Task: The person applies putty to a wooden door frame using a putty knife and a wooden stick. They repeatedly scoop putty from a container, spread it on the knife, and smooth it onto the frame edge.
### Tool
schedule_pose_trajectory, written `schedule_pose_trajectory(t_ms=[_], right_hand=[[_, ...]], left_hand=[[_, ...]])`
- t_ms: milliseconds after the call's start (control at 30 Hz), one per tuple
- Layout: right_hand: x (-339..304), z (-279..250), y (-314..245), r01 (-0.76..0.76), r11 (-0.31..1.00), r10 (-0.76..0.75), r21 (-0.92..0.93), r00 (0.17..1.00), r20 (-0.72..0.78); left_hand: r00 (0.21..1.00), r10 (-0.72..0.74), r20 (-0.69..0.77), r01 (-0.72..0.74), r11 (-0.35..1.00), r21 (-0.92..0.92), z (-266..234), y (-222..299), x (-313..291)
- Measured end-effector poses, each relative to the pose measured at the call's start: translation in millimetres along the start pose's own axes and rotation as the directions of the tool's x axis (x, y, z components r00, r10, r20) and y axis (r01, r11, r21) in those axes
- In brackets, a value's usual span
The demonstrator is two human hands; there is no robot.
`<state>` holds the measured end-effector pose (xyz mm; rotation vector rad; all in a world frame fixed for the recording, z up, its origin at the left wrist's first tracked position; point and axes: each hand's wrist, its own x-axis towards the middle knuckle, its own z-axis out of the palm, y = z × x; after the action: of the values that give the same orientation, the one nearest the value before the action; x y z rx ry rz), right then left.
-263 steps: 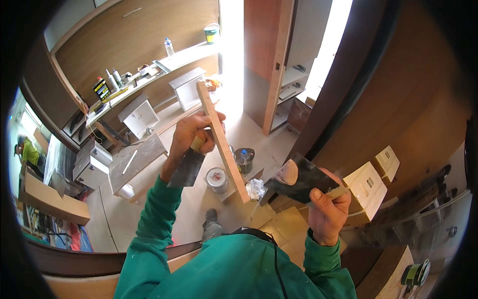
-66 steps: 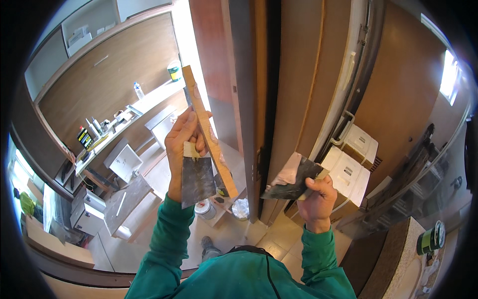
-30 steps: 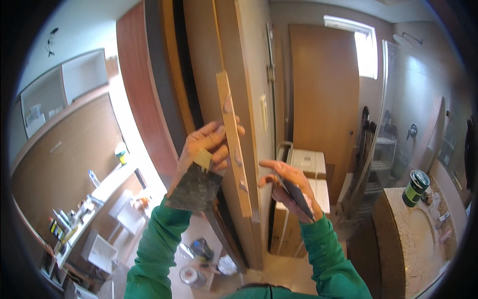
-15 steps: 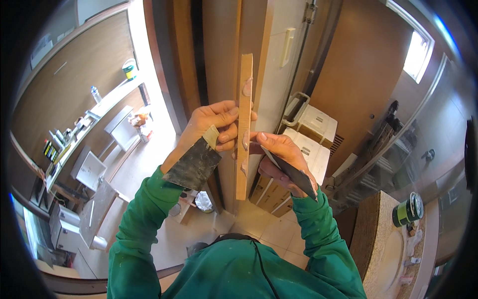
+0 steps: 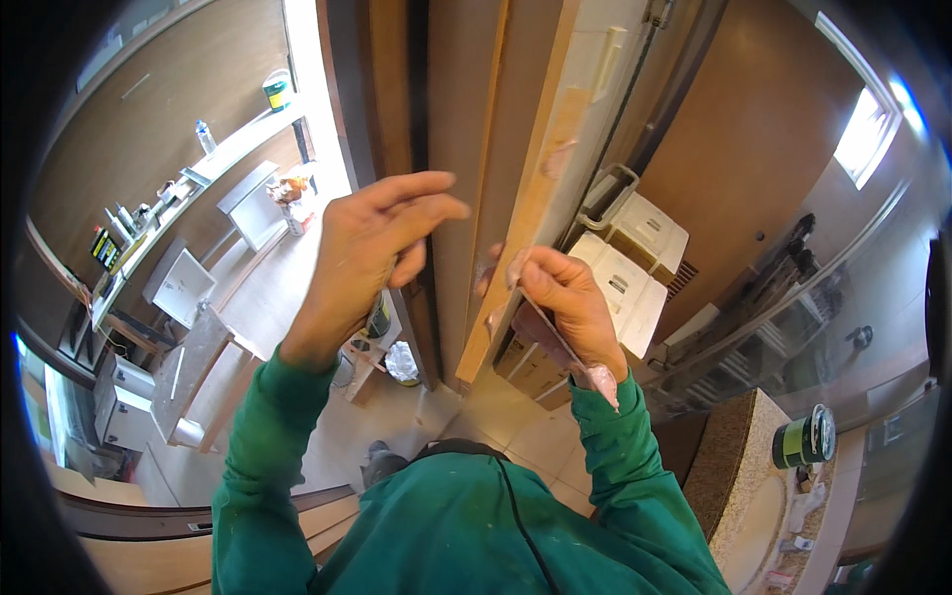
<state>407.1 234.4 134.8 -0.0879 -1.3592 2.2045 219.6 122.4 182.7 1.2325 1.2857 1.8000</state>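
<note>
The right hand (image 5: 570, 302) is pinching one slanting wooden strip (image 5: 536, 203) beside the doorframe's (image 5: 531, 69) edge, and holding one paste-smeared blade (image 5: 545, 335). The left hand's (image 5: 382, 233) grip is staying unclear. Two boxes (image 5: 630, 302) are bearing tiny printing.

A deep green top (image 5: 426, 526) with long, creased sleeves (image 5: 260, 446) shows a thin black cord (image 5: 511, 491) running down its front.

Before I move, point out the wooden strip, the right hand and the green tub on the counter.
Wooden strip (image 5: 534, 208): head view, bare wood near mid-length.
Right hand (image 5: 579, 305): head view, middle of the hand.
Green tub (image 5: 793, 443): head view, side.
</note>
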Motion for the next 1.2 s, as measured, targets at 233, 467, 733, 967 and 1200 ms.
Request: schedule_pose_trajectory(t_ms=[233, 467, 733, 967, 1200], right_hand=[[-16.4, -14.1, -7.9, 0.439, 0.859, -0.512, -0.264, 0.714, -0.478], [-14.6, -13.5, 4.6, 0.573, 0.724, -0.656, -0.384, 0.4, -0.64], [-30.8, -5.4, 27.0, 0.528, 0.762, -0.62, -0.374, 0.43, -0.656], [-40.0, -28.7, 62.0, 0.451, 0.782, -0.621, -0.43, 0.501, -0.602], [-47.5, -119.1, 119.9, 0.087, 0.755, -0.437, -0.649, 0.806, -0.4]], left_hand=[[0.977, 0.157, -0.144, -0.127, 0.972, 0.196, 5.4, -22.8, -90.3], [0.975, 0.222, -0.011, -0.218, 0.965, 0.148, 88.6, -89.5, -110.1], [0.896, 0.403, -0.184, -0.36, 0.905, 0.228, 129.9, -100.0, -101.2], [0.878, 0.269, -0.397, -0.087, 0.904, 0.419, 93.0, -127.6, -129.5], [0.699, 0.075, -0.712, -0.024, 0.996, 0.082, -26.5, -130.0, -177.6]])
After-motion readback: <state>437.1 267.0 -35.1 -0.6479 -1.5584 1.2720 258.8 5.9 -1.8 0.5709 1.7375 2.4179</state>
